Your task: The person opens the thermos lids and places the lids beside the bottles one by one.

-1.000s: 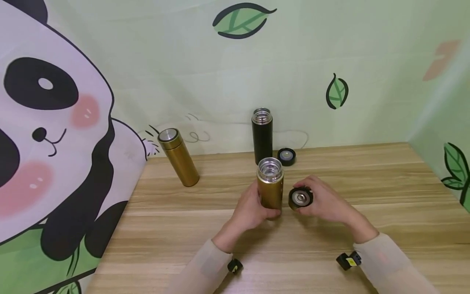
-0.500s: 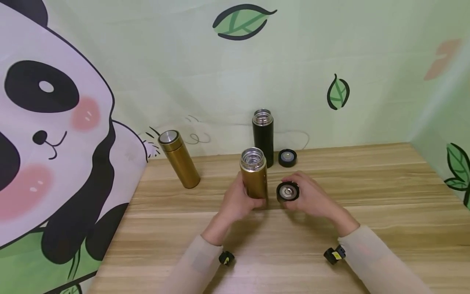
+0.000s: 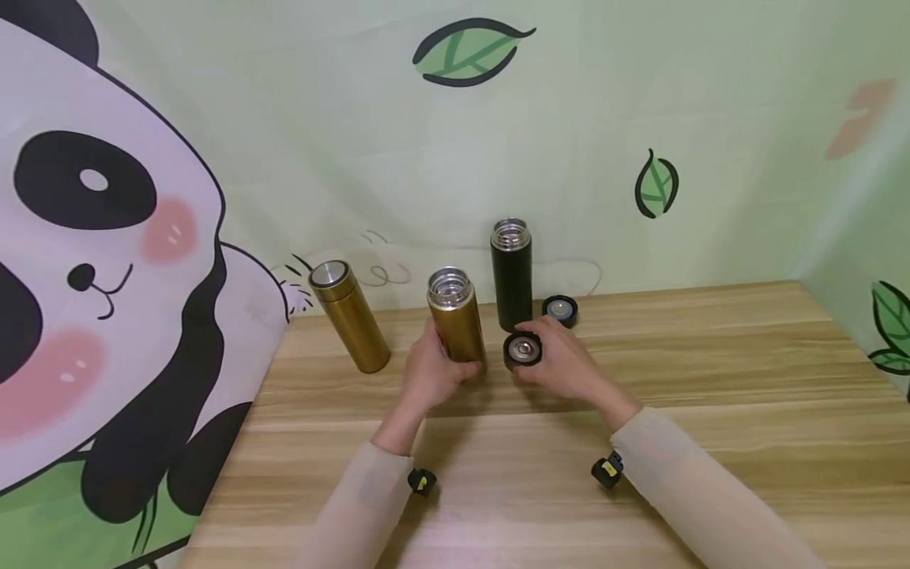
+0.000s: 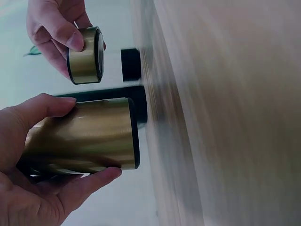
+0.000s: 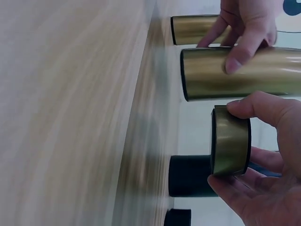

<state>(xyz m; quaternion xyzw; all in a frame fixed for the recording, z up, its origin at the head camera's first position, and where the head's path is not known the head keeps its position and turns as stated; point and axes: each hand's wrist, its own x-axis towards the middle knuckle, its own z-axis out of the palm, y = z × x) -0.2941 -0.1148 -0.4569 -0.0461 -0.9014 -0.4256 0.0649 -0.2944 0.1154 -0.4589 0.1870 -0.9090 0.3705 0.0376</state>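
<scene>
My left hand (image 3: 431, 370) grips an uncapped gold thermos (image 3: 458, 328) low on its body, with its steel mouth facing up. In the left wrist view the base of this thermos (image 4: 94, 136) appears just off the table. To its right, my right hand (image 3: 565, 359) pinches a gold lid (image 5: 231, 141) by its rim. The lid's black-ringed steel underside shows in the head view, apart from the thermos. Behind the lid stands an uncapped black thermos (image 3: 513, 284), and a black lid (image 3: 560, 310) lies inside-up beside it.
A second gold thermos (image 3: 350, 320), capped, stands on the left of the wooden table (image 3: 675, 348). A pale green printed cloth wall (image 3: 341, 118) rises right behind the table's back edge. Small black wrist cameras (image 3: 607, 470) hang at both sleeves.
Both hands have moved left and toward the back, carrying the uncapped gold thermos and its lid. The thermos now stands between the capped gold thermos and the black one, which it no longer overlaps.
</scene>
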